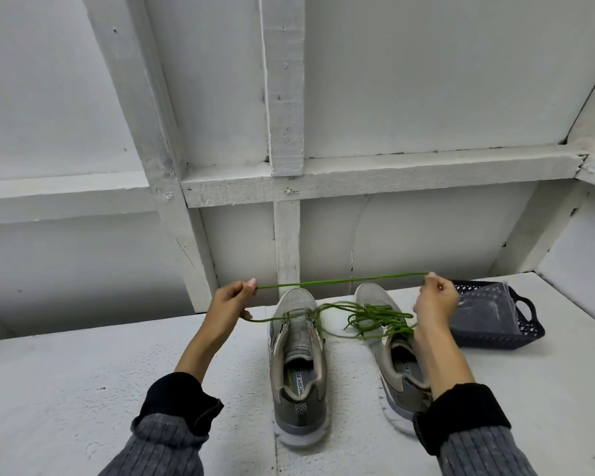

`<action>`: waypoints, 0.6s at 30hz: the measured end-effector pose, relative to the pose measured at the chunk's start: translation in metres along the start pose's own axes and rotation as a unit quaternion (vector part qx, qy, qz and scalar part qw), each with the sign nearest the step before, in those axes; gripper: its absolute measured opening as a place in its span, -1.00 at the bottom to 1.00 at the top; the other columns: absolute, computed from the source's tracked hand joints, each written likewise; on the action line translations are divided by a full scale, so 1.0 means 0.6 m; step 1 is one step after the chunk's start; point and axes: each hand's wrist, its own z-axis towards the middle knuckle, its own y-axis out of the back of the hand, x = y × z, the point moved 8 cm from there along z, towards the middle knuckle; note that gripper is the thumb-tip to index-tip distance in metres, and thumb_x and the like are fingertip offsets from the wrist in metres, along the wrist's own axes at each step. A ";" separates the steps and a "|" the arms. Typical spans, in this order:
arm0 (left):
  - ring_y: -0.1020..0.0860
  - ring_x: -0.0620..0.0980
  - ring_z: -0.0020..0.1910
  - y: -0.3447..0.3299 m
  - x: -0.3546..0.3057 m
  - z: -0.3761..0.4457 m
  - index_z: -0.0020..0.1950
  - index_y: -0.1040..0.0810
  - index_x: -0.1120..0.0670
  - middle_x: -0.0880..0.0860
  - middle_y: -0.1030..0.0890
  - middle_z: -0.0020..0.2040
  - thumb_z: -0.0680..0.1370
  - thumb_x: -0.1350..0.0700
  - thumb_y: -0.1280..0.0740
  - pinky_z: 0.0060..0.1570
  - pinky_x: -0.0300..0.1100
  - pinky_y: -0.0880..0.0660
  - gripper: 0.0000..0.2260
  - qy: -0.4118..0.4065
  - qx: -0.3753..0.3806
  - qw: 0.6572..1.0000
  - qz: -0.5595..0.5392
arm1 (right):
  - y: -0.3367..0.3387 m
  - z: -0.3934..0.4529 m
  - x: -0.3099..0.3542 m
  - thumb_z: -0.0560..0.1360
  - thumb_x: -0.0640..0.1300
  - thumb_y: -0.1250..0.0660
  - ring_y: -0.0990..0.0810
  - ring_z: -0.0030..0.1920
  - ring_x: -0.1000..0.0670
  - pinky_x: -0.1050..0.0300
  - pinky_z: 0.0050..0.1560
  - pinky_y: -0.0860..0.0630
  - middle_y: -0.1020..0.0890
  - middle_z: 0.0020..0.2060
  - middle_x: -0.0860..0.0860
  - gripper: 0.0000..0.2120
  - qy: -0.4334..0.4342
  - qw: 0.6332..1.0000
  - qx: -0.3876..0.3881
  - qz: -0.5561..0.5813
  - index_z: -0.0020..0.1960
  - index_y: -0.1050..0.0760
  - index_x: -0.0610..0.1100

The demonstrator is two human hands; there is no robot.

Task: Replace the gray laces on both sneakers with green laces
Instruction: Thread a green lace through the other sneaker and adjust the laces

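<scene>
Left hand [228, 301]: raised, forearm extended, fingertips pinching thin green cord lace [340, 280]. Right hand [435, 301]: raised level, pinching the opposite end, strand taut between.

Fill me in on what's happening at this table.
A person is lacing a pair of grey sneakers with green laces. The left hand and right hand each pinch the green lace, stretched taut between them above the toes. The lace trails down to the left sneaker. More green lace lies bunched on the right sneaker. A dark basket sits to the right.
</scene>
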 end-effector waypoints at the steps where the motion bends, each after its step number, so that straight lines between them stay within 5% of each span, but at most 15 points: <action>1: -0.38 -0.21 -0.42 0.002 -0.002 0.001 -0.17 -0.54 0.21 -0.18 -0.46 -0.43 0.64 0.09 -0.22 -0.28 -0.27 -0.37 -0.73 -0.006 -0.001 1.000 0.009 | 0.012 0.003 0.002 0.60 -0.19 -0.20 -0.46 -0.20 -0.05 0.18 -0.31 -0.35 -0.55 -0.21 -0.12 -0.84 0.024 0.998 -0.011 -0.062 0.01 -0.51 -0.26; 5: -0.36 -0.27 -0.35 -0.021 -0.025 0.002 -0.15 -0.59 0.17 -0.14 -0.49 -0.33 0.62 0.11 -0.26 -0.28 -0.42 -0.27 -0.78 -0.061 0.020 0.997 0.033 | -0.005 -0.025 0.001 0.57 -0.21 -0.23 -0.45 0.12 -0.17 0.03 0.06 -0.37 -0.59 0.12 -0.20 -0.79 0.101 0.921 0.066 -0.370 0.12 -0.57 -0.24; 8: -0.43 -0.23 -0.29 -0.056 -0.037 0.004 -0.08 -0.62 0.21 0.04 -0.55 -0.20 0.60 0.17 -0.29 -0.23 -0.48 -0.34 -0.84 -0.081 0.046 0.994 0.062 | -0.065 -0.086 0.030 0.58 -0.26 -0.21 -0.30 0.34 -0.10 -0.01 0.34 -0.26 -0.45 0.32 -0.07 -0.65 0.228 0.865 0.165 -0.415 0.36 -0.43 -0.15; 10: -0.53 -0.19 -0.11 -0.083 -0.041 0.001 -0.03 -0.63 0.12 0.04 -0.61 -0.07 0.62 0.20 -0.26 -0.06 -0.45 -0.41 -0.85 -0.088 0.083 0.987 0.106 | -0.112 -0.137 0.030 0.59 -0.27 -0.18 -0.40 0.25 0.02 0.13 0.26 -0.35 -0.42 0.33 0.01 -0.57 0.239 0.855 0.299 -0.350 0.45 -0.31 -0.10; 13: -0.56 -0.21 -0.04 -0.107 -0.048 -0.005 0.01 -0.62 0.01 -0.04 -0.63 -0.06 0.61 0.23 -0.26 0.04 -0.35 -0.45 -0.82 -0.106 0.115 0.980 0.126 | -0.155 -0.199 0.000 0.62 -0.20 -0.18 -0.51 -0.18 0.15 0.29 -0.13 -0.44 -0.48 0.19 0.08 -0.56 0.130 0.833 0.459 -0.279 0.47 -0.22 -0.03; 18: -0.52 -0.22 -0.28 -0.084 -0.050 -0.002 -0.06 -0.60 0.02 -0.04 -0.59 -0.27 0.54 0.17 -0.39 -0.09 -0.20 -0.51 -0.95 -0.105 0.055 0.988 0.095 | -0.151 -0.203 -0.021 0.64 -0.15 -0.15 -0.36 -0.40 0.09 0.31 -0.38 -0.35 -0.49 -0.44 0.14 -0.78 0.039 0.856 0.483 -0.181 0.02 -0.52 -0.24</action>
